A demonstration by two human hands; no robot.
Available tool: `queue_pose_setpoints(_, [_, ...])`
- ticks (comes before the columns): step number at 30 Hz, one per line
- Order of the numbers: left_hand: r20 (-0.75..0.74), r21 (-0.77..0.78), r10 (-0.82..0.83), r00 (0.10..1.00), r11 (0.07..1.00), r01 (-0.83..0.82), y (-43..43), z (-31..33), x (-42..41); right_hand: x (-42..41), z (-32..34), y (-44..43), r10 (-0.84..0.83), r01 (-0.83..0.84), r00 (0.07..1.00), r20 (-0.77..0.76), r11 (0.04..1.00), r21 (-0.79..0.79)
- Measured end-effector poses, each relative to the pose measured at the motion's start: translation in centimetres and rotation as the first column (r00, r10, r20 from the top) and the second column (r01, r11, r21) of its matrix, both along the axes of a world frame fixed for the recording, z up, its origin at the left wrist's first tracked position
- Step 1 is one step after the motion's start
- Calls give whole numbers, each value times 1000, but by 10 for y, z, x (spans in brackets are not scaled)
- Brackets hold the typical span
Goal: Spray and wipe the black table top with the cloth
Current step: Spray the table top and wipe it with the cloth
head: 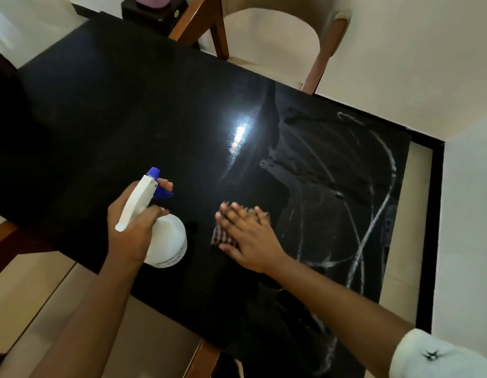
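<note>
The glossy black table top (122, 110) fills most of the head view, running from upper left to lower right. My left hand (133, 225) grips a white spray bottle (168, 241) with a blue nozzle, a finger on the trigger, held just above the table's near side. My right hand (247, 236) lies flat, fingers spread, pressing a checkered cloth (223, 238) onto the table right of the bottle. White wet streaks (367, 214) curve across the table's right part.
A wooden chair with a cream seat (266, 42) stands at the far edge. A black box with a purple object (152, 9) sits beyond the far left corner. Wooden chair parts (204, 358) show at the near edge. A pale floor lies at the right.
</note>
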State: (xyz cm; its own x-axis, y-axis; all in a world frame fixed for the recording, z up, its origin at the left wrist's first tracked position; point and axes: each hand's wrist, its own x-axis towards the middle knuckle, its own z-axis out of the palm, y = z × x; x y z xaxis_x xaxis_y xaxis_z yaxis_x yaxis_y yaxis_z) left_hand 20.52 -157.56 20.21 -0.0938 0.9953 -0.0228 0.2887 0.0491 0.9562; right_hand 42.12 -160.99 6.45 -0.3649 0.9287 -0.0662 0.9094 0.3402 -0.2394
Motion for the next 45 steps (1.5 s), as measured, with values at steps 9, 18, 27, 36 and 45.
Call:
queue_pose_setpoints(9, [0,67,23,1000,997,-23,22,-8,25,73,10,130,-393,397,917,70,917,-49])
queue_pose_setpoints(18, [-84,155,-201,976,965,212,55,-9,50,34,1,28,-108,109,994,18,994,-25])
queue_pose_setpoints(27, [-144,274,-235,961,924,267,106,-10,85,112,7,163,-387,386,921,41,922,12])
queue_pose_setpoints(36, [-75,319,-254,964,910,264,133,-17,108,98,8,137,-290,290,956,42,957,-13])
queue_pose_setpoints(45, [-46,309,-289,956,906,289,161,-22,124,115,4,157,-227,226,974,20,973,35])
